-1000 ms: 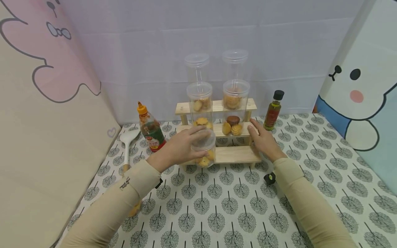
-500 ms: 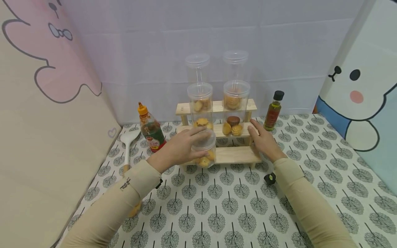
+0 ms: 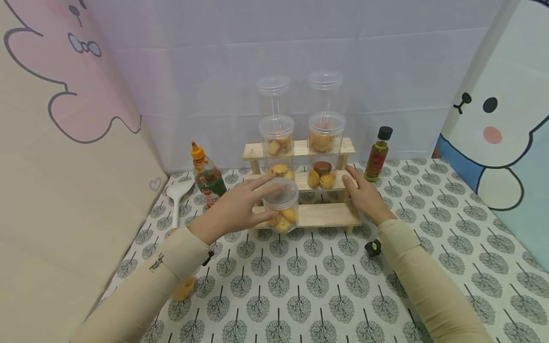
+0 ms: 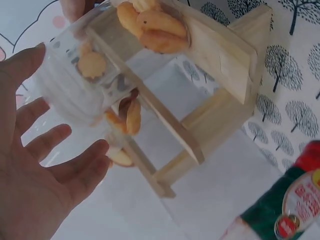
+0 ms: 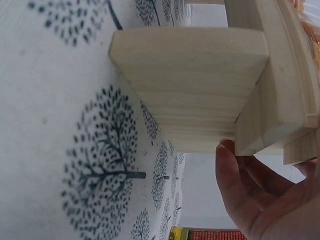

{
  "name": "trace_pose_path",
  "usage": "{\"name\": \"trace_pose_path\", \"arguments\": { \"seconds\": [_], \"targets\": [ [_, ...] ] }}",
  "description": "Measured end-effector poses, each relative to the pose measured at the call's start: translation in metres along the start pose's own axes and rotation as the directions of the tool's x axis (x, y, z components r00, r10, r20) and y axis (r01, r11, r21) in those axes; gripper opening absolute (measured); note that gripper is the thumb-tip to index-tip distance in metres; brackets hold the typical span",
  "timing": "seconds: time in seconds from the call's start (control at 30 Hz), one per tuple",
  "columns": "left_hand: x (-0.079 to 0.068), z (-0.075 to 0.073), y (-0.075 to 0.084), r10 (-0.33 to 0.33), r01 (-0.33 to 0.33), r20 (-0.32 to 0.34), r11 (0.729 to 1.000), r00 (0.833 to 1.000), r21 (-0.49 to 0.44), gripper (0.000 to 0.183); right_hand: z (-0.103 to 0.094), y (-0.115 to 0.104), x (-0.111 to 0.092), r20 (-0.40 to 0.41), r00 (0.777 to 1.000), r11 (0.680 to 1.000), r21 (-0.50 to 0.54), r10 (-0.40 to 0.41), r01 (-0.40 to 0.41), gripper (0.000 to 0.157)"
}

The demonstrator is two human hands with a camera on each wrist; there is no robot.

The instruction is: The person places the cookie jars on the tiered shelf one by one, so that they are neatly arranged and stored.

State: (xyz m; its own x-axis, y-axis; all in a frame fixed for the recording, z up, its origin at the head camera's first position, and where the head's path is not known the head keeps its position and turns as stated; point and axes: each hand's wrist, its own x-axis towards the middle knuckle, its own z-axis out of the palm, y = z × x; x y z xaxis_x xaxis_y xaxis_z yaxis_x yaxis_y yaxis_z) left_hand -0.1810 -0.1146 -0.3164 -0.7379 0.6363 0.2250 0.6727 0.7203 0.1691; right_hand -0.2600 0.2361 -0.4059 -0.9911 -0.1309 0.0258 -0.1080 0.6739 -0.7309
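On the bottom step of a three-step wooden rack (image 3: 330, 214) stands a clear lidded jar of cookies (image 3: 280, 202). My left hand (image 3: 240, 205) is at the jar's left side; in the left wrist view, the left hand (image 4: 45, 175) has its fingers spread and apart from the jar wall. At the rack's right end, my right hand (image 3: 364, 195) grips the middle step. In the right wrist view the thumb of the right hand (image 5: 270, 200) presses under the board. Two cookie jars stand on the middle step, the right jar (image 3: 326, 152) holding a brown cookie.
Tall clear jars (image 3: 273, 95) stand on the top step. Left of the rack are a sauce bottle (image 3: 208, 176) with an orange cap and a white spatula (image 3: 176, 195). An oil bottle (image 3: 377, 155) stands right. A small black object (image 3: 373, 247) lies beside my right sleeve.
My left hand has loosened from the front jar and drawn slightly left, its fingers opening. The jar stays on the bottom step. My right hand has kept its place on the rack.
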Motion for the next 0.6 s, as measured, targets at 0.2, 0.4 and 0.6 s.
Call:
{"name": "trace_pose_path", "arguments": {
  "seconds": [0.2, 0.4, 0.6],
  "targets": [
    [-0.039, -0.020, -0.009, -0.109, 0.109, 0.068, 0.994, 0.992, -0.002, 0.070, 0.001, 0.000, 0.001, 0.009, 1.000, 1.000, 0.007, 0.001, -0.001, 0.071],
    [-0.093, -0.036, -0.019, -0.206, 0.213, 0.123, 0.976, 0.971, -0.046, 0.077, 0.001, 0.001, 0.001, 0.014, 1.000, 1.000, 0.002, 0.012, -0.012, 0.072],
    [-0.149, -0.042, -0.026, -0.268, 0.273, 0.068, 0.959, 0.961, -0.075, 0.080, -0.001, 0.003, 0.002, 0.018, 1.000, 1.000, 0.005, 0.015, -0.016, 0.073]
  ]
}}
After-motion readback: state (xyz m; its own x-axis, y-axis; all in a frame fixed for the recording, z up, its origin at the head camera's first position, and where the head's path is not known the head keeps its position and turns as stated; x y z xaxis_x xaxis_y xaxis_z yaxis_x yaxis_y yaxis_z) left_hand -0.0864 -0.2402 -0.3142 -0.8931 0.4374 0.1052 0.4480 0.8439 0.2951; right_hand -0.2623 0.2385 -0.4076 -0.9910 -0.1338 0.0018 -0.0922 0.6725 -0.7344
